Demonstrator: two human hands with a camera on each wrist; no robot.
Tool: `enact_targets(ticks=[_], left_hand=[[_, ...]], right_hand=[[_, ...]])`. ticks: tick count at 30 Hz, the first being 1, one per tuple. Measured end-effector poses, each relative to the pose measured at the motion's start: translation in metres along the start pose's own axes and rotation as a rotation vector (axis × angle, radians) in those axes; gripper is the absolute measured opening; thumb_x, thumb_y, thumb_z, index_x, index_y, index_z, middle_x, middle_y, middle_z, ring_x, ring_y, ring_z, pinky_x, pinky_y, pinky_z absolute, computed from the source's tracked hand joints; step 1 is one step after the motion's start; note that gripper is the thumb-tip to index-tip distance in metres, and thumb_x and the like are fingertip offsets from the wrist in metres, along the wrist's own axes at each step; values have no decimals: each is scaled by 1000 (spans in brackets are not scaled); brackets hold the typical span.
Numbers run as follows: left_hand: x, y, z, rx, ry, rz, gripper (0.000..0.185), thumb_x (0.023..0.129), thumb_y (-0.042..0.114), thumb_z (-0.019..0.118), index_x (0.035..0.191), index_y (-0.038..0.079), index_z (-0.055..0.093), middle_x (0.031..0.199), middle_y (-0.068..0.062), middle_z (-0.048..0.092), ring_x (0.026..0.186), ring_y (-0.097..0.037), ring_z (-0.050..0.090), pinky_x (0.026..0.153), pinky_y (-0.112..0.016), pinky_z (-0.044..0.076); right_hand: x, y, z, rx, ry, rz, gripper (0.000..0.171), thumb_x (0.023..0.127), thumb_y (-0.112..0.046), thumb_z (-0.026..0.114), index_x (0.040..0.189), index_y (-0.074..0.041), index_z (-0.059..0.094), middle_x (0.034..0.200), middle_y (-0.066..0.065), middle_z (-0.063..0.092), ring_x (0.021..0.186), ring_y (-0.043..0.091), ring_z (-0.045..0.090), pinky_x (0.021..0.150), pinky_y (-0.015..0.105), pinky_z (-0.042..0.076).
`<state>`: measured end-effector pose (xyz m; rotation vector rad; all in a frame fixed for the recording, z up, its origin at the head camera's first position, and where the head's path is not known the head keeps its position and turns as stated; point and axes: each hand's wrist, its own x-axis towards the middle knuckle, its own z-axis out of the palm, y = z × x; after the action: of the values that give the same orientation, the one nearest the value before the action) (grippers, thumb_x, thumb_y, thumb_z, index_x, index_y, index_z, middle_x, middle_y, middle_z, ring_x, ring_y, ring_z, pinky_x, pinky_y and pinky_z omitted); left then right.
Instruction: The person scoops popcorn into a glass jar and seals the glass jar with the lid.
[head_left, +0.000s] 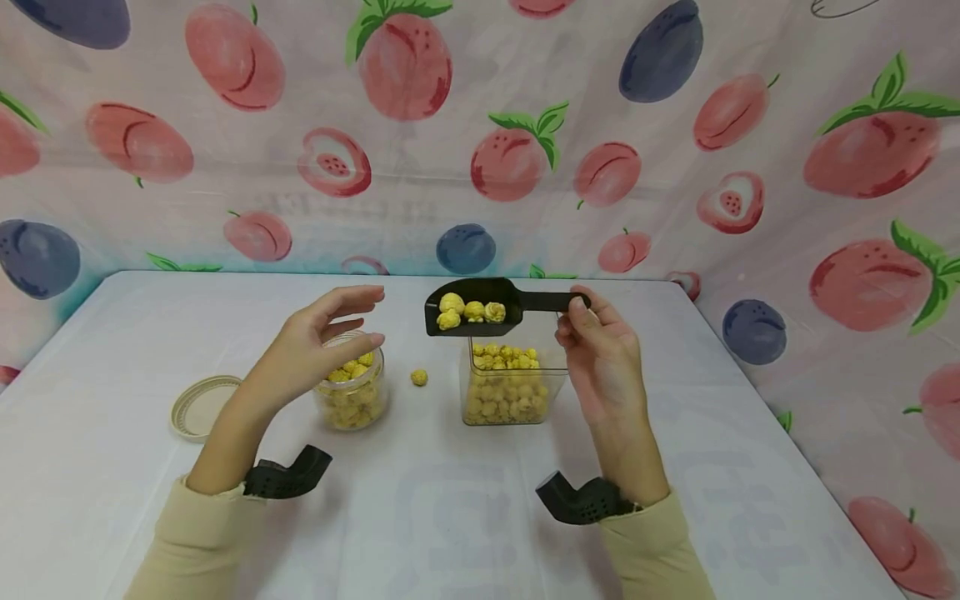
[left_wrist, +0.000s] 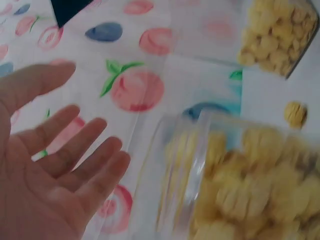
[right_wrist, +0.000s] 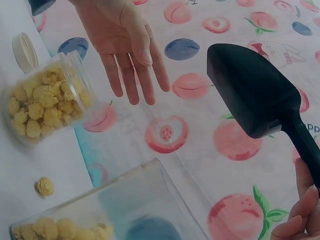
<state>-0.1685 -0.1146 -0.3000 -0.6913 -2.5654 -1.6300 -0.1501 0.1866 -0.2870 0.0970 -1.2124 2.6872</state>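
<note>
Head view shows my right hand (head_left: 600, 358) pinching the handle of a black scoop (head_left: 480, 307) between thumb and fingers; the scoop is held level, above the square clear container (head_left: 506, 392), and carries four yellow puffed pieces (head_left: 472, 312). The container is more than half filled with the same yellow pieces. My left hand (head_left: 315, 350) is held over the round jar (head_left: 352, 392), fingers spread and slightly bent, holding nothing; I cannot tell if it touches the jar rim.

I can read no label on the jar, the container or the scoop. In the right wrist view some small letters are printed on the fruit-pattern cloth (right_wrist: 312, 127) at the right edge, but they are cut off and too small to read.

One loose yellow piece (head_left: 419, 377) lies on the table (head_left: 450, 500) between jar and container. A cream lid (head_left: 198, 407) lies flat to the left of the jar, partly covered by my forearm. The left wrist view is blurred; only the palm (left_wrist: 45, 190) and the jar wall (left_wrist: 225, 185) are clear enough. The right wrist view shows the scoop (right_wrist: 255, 90) only from below, so its load is hidden there.
</note>
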Motion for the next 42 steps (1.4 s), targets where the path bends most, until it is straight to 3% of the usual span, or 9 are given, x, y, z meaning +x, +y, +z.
enact_targets(ticks=[7,10,14,19,23,26,34,42], left_hand=[[-7,-12,-28,19,-104,-23,57,89,19,64,140,22,40,141,-1,42,130,-19,39,110,-42,32],[-10,-20,-38,35,-156,-23,61,88,16,65,142,21,37,144,-2,40,131,-22,36,110,-37,32],[-14,-32,-46,25,-205,-86,68,84,16,69,142,26,34,145,3,36,131,-22,36,106,-25,37],[-15,-46,-49,-47,-322,-114,77,83,13,69,146,21,25,149,-5,26,133,-31,28,107,-40,35],[-14,-56,-51,-95,-385,-131,79,82,11,68,147,14,22,150,-12,22,133,-36,24,99,-21,39],[-14,-63,-52,-112,-398,-147,78,81,11,68,146,10,23,149,-12,23,131,-36,25,93,-14,39],[-13,-74,-51,-131,-384,-202,73,81,11,70,142,10,30,144,-10,31,126,-30,31,92,-20,44],[-13,-79,-52,-140,-377,-192,71,81,9,69,140,7,31,137,-2,37,118,-11,40,91,-19,45]], right_hand=[[-4,7,6,-31,-21,37,8,87,-4,63,95,-6,62,68,3,61,64,12,57,62,20,46],[-7,11,11,-56,-22,53,8,90,-2,58,95,-7,61,69,2,62,64,12,57,61,20,48],[-10,18,17,-86,-23,71,12,91,1,53,94,-8,61,71,0,63,64,11,58,60,19,48],[-15,28,23,-127,-46,93,16,92,6,50,95,-8,59,71,0,64,66,11,60,61,18,50],[-19,37,28,-187,-54,108,19,91,8,49,96,-8,57,71,0,65,66,11,61,61,17,51],[-23,45,33,-242,-49,112,19,89,9,51,98,-8,56,73,-1,66,66,10,61,61,17,51],[-31,64,40,-389,-59,58,24,84,9,61,105,1,55,74,-4,67,64,10,60,59,19,50],[-36,72,41,-466,-73,46,27,83,2,66,108,1,54,79,0,68,67,13,60,62,22,51]])
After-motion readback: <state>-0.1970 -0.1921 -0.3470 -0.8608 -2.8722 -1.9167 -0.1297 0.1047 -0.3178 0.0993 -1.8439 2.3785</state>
